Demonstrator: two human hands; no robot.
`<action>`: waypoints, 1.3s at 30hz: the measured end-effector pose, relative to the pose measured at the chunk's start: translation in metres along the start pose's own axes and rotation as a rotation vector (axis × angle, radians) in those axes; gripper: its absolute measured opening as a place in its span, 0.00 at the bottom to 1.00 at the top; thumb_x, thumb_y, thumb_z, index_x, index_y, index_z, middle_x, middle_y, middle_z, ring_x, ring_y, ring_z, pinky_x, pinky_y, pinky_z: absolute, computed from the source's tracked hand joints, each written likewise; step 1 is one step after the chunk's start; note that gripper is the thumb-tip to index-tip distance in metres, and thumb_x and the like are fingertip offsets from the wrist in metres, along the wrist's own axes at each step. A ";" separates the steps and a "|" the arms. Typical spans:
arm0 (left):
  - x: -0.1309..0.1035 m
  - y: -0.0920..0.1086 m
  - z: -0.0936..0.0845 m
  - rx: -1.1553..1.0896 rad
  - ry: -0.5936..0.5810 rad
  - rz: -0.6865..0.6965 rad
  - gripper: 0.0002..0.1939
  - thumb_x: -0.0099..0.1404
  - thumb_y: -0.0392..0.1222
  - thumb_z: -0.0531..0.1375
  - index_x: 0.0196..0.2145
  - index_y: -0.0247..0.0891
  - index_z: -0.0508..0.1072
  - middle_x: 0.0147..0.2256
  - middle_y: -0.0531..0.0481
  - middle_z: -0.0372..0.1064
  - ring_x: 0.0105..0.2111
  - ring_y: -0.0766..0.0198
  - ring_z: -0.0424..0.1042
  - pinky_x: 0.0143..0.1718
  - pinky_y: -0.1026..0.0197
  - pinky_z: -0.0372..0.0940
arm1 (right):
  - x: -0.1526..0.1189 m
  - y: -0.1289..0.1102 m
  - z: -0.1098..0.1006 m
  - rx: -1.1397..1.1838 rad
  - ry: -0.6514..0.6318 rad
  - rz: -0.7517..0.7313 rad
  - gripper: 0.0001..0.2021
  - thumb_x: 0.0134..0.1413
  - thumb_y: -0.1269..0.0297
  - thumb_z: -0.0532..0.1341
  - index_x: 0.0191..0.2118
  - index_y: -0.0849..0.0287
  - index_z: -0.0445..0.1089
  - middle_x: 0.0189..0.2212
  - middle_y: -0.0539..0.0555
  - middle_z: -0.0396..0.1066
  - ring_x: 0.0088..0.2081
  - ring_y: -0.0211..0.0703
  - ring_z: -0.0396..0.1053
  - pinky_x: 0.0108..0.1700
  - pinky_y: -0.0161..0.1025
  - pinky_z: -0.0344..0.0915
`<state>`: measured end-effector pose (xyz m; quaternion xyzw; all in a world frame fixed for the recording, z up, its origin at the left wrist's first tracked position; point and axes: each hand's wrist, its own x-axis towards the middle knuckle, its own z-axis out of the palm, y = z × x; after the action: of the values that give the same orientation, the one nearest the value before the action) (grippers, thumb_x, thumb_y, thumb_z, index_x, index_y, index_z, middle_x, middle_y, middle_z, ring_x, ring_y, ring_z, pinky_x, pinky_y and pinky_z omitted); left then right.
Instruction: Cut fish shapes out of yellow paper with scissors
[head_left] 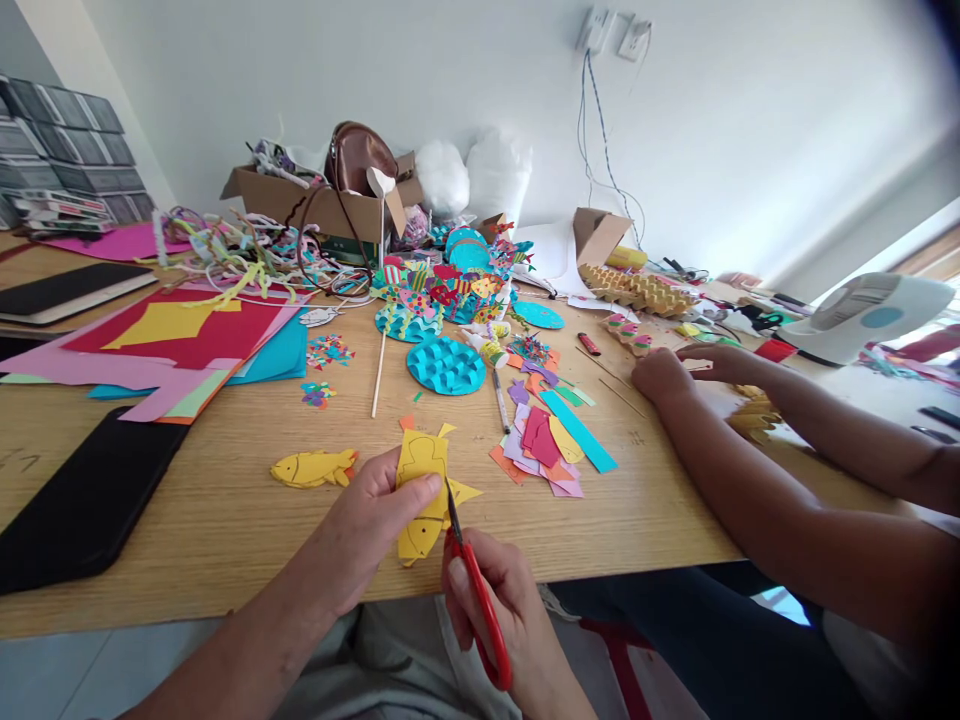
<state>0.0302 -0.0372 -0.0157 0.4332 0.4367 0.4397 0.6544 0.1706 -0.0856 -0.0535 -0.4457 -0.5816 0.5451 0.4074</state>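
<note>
The left hand [375,500] grips yellow paper [421,455], its long axis pointing away from the body; the right hand [517,600] holds scissors [482,597], blades at the paper's right edge.

Hands, red scissors [480,600], yellow fish paper [424,515]
</note>
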 end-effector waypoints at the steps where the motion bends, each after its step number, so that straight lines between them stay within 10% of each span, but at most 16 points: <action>1: 0.000 -0.001 0.001 -0.006 0.007 -0.003 0.08 0.51 0.43 0.61 0.22 0.39 0.66 0.20 0.57 0.62 0.24 0.65 0.64 0.27 0.64 0.60 | 0.000 0.000 0.000 0.001 0.004 0.000 0.23 0.59 0.44 0.52 0.21 0.57 0.55 0.14 0.44 0.53 0.16 0.32 0.47 0.19 0.32 0.46; 39: -0.003 -0.008 0.010 -0.140 0.027 -0.019 0.07 0.53 0.43 0.62 0.24 0.38 0.68 0.21 0.58 0.60 0.26 0.66 0.61 0.30 0.64 0.59 | -0.001 -0.001 0.002 0.014 0.052 -0.001 0.26 0.56 0.40 0.52 0.20 0.57 0.54 0.12 0.43 0.53 0.16 0.32 0.47 0.20 0.32 0.46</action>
<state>0.0402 -0.0435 -0.0203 0.3761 0.4177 0.4687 0.6815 0.1689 -0.0868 -0.0525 -0.4566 -0.5673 0.5371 0.4257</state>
